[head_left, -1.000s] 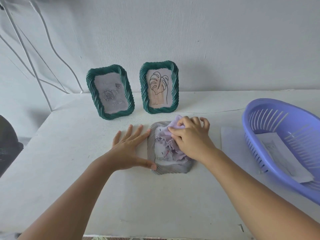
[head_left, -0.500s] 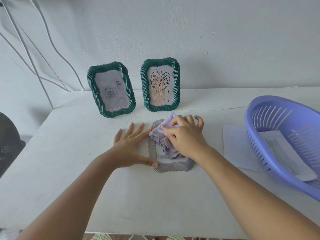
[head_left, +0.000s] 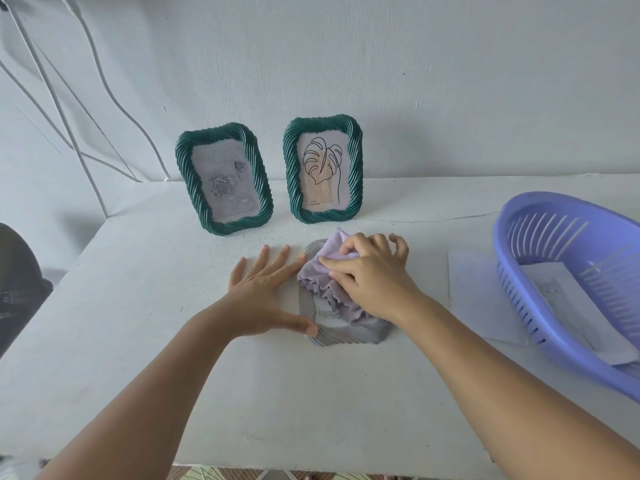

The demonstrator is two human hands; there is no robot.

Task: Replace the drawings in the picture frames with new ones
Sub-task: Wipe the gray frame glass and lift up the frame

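Observation:
A grey ribbed picture frame lies flat on the white table. My right hand grips a lilac cloth and presses it onto the frame's glass. My left hand lies flat with straight fingers against the frame's left edge, thumb at its lower corner. Two green twisted frames stand upright against the wall: the left green frame holds a grey rose drawing, the right green frame holds a leaf line drawing.
A purple slotted basket sits at the right with a sheet of paper inside it. Another white sheet lies flat on the table beside the basket. White cables run along the wall at the left.
My right hand with the cloth has slid from the frame's middle toward its upper part. My left hand has stayed at the frame's left edge.

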